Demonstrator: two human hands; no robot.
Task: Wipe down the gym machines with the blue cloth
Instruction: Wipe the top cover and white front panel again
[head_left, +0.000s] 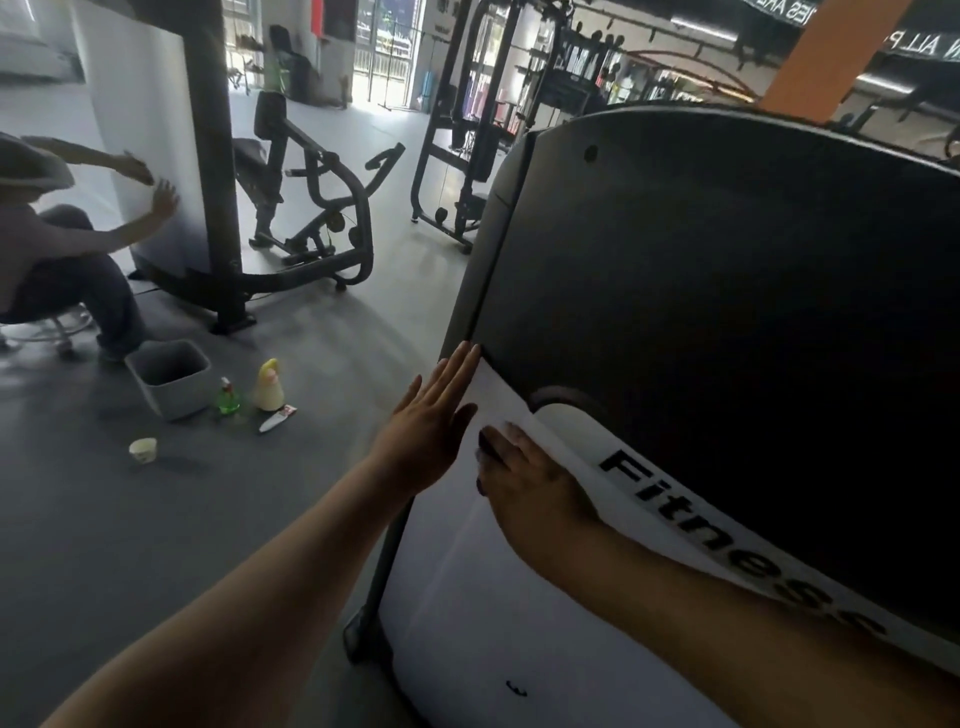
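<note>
Machine shroud (727, 312): one, dark, directly ahead. Its white band (467, 597) ran on a long axis from upper left to lower right.
Other machines: several stood behind. An exact count could not be made.
Second person (52, 249): one, seated at left, both palms on another white panel.
Left hand (431, 431): flat on the shroud's left edge, fingers straight and together, holding nothing.
Right hand (524, 473): just beside the left but apart from it. The palm was down on the white band with the fingers extended. A dark patch at the fingertips could not be identified.
Blue cloth: none visible in either hand or on the floor, so its direction from the fingers could not be given.
Nearer hand: the right hand was judged better placed for strokes along the band.
Floor items: one grey bin (171, 376), two bottles (yellow (270, 387), green (228, 397)), one tube (278, 420), one cup (144, 450).
</note>
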